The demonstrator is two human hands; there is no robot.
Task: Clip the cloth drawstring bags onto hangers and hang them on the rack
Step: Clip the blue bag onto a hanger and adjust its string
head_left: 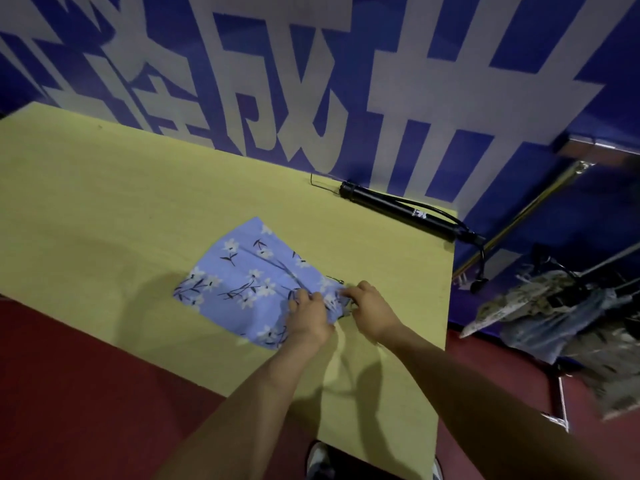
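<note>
Hands (308, 315) (369, 308) pinch floral bag (242, 275); black tube (398, 211) lies beyond.

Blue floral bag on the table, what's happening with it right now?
A person has the blue floral bag lying flat on the yellow table. The left hand and the right hand both pinch its gathered end, where a bit of metal pokes out, possibly a hanger. Other bags already hang on the rack to the right. A black tube lies near the wall.
</note>
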